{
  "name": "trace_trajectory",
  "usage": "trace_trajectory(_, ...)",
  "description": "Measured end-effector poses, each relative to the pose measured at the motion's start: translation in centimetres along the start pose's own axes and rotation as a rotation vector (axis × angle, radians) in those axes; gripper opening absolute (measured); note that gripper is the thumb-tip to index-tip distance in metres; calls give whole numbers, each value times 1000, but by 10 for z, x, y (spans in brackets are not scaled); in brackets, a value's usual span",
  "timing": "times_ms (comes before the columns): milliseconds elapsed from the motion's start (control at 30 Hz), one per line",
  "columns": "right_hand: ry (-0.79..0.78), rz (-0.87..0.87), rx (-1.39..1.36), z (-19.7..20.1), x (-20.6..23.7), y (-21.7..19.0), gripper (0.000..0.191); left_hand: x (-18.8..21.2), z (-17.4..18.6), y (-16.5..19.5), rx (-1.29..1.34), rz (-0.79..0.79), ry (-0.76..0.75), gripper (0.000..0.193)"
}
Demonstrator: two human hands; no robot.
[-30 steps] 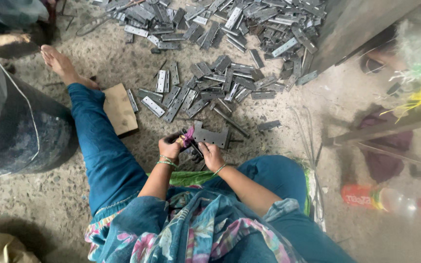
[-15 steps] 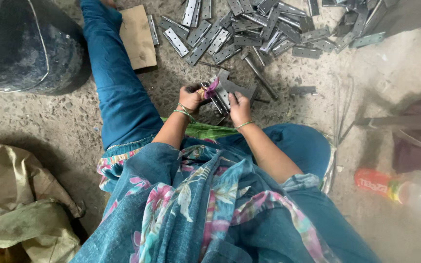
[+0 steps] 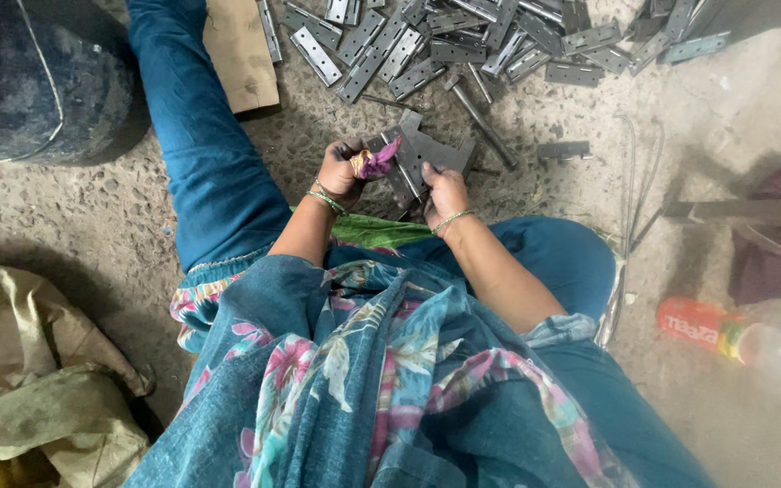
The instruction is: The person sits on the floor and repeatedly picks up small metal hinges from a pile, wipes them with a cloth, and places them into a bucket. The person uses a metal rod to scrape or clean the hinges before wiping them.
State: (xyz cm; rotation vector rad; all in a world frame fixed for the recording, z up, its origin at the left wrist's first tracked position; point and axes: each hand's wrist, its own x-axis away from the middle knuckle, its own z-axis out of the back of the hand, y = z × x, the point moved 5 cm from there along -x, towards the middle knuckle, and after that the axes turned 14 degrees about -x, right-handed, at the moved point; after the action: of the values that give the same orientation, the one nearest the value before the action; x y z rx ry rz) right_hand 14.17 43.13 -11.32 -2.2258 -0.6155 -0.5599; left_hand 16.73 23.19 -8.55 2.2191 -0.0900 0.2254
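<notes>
My left hand (image 3: pixel 343 172) is clamped on a purple rag (image 3: pixel 376 163), fingers curled tight. My right hand (image 3: pixel 445 192) grips the lower edge of a grey metal hinge plate (image 3: pixel 428 154), just beyond both thumbs. Loose hinges (image 3: pixel 381 45) crowd the floor ahead.

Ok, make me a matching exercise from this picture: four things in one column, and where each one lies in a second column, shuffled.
Things:
1. metal hinge plate
2. plastic bottle
3. cardboard piece
4. crumpled sack

Places:
A. floor, lower left
B. between the left hand and right hand
C. floor, far right
D. beside the outstretched leg, top

Pairs: 1-B, 2-C, 3-D, 4-A
</notes>
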Motion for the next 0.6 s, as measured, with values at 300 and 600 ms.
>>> trace_trajectory(300, -1, 81, 637, -17, -7, -40, 31, -17, -2, 9, -50, 7, 51, 34)
trace_trajectory(600, 90, 440, 1883, 3, -55, -158, 43, -49, -51, 26, -863, -453, 140, 34)
